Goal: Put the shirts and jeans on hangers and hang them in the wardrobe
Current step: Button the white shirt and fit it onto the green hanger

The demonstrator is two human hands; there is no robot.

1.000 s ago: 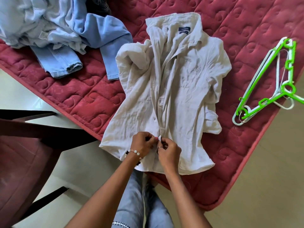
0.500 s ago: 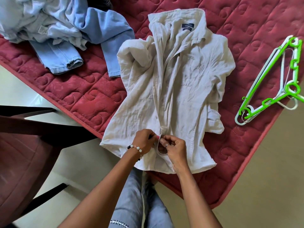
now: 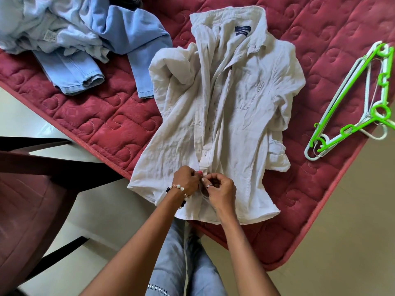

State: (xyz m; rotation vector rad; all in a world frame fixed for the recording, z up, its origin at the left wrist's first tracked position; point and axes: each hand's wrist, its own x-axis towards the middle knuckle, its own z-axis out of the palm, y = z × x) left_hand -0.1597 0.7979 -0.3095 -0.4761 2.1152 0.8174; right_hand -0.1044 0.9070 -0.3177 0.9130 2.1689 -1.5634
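Both my left hand [image 3: 186, 180] and right hand [image 3: 220, 189] are pinching the placket of the white shirt [image 3: 224, 116], which lies at the mattress [image 3: 106, 129] near edge. That hem overhangs, so tugging could slide it off.

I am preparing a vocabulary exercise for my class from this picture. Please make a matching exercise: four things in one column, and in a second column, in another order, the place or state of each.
Things:
1. white shirt
2. hangers
3. blue clothes
4. left hand

Places or states:
A. piled at the far left of the mattress
B. wears a bead bracelet at the wrist
C. spread flat in the middle, collar away from the person
D. lying at the right edge of the mattress

Pairs: 1-C, 2-D, 3-A, 4-B
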